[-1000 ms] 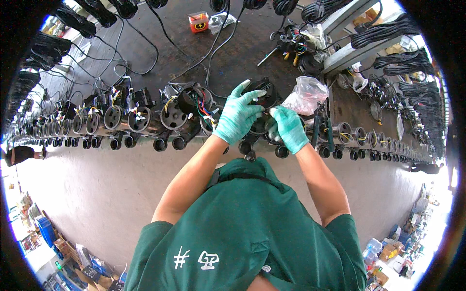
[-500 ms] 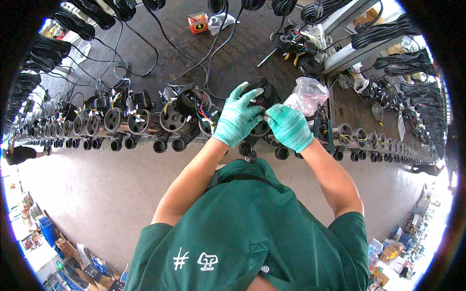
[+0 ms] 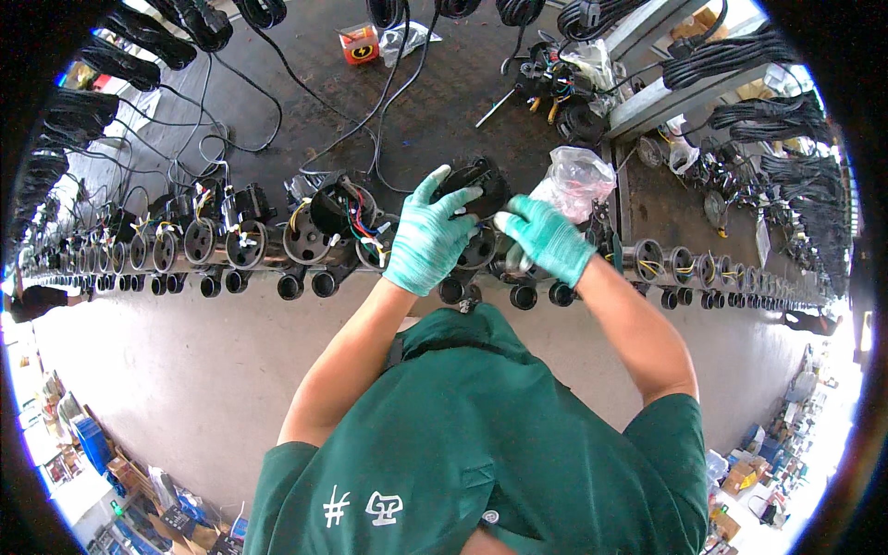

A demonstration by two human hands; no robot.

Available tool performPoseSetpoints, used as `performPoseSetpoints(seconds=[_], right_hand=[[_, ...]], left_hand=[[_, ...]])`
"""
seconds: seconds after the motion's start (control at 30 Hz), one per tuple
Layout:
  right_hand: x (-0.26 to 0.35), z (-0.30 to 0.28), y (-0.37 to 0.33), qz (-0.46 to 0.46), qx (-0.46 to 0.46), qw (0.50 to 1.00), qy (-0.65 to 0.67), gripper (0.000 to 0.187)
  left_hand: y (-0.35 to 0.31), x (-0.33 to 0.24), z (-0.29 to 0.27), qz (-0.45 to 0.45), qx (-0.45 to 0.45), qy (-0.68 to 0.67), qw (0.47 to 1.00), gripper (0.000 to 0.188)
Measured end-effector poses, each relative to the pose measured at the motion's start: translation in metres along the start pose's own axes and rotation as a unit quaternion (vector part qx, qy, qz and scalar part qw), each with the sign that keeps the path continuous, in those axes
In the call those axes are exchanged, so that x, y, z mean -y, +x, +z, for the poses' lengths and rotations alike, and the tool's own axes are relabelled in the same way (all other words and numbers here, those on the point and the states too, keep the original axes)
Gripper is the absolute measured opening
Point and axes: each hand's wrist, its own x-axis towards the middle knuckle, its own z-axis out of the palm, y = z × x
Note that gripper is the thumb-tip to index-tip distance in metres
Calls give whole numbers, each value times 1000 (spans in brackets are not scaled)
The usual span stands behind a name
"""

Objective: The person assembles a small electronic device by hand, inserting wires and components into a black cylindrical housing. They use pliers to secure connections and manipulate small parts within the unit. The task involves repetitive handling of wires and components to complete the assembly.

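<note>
My left hand point(image 3: 430, 239), in a pale green glove, grips a black round housing point(image 3: 487, 183) with its fingers along the near left side. Just right of it is my right hand point(image 3: 548, 239), gloved alike, its fingers curled and the thumb tip close to the housing's near edge. Whatever lies between those fingertips is too small or hidden to make out. Beneath both hands are metal cylinders with holed end faces, partly covered. Left of my left hand stands an open cylinder point(image 3: 331, 213) with red, blue and green wires point(image 3: 359, 211) and white connectors.
A long row of metal cylinders point(image 3: 248, 242) with black pipe stubs lines the near edge of the dark table point(image 3: 277, 139). A clear plastic bag point(image 3: 581, 180) lies right of my hands. Farther back are an orange box point(image 3: 359, 43), tangled parts point(image 3: 555, 79), coiled black cables point(image 3: 731, 60) and a metal frame point(image 3: 657, 102).
My right hand's fingertips have drawn slightly away from my left hand, and its lower fingers have shifted. The left hand keeps its hold on the black housing. The whole view has shifted a little.
</note>
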Motion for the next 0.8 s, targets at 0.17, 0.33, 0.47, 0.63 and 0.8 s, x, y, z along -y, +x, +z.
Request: performPoseSetpoints(seconds=[0.17, 0.33, 0.47, 0.63, 0.8], right_hand=[[-20, -119, 65, -216, -204, 900, -318, 19], [-143, -202, 133, -48, 154, 885, -437, 21], [-171, -161, 153, -92, 314, 722, -609, 24], [-179, -131, 148, -68, 257, 712, -651, 32], [-173, -142, 143, -91, 234, 712, -656, 33]], left_hand=[[-3, 8, 2, -12, 8, -18, 1000, 15], [0, 9, 4, -20, 7, -52, 998, 15], [-4, 9, 6, -68, 12, -89, 994, 15], [-4, 11, 1, -50, 30, -89, 994, 20], [2, 9, -2, -44, 20, -89, 995, 16]])
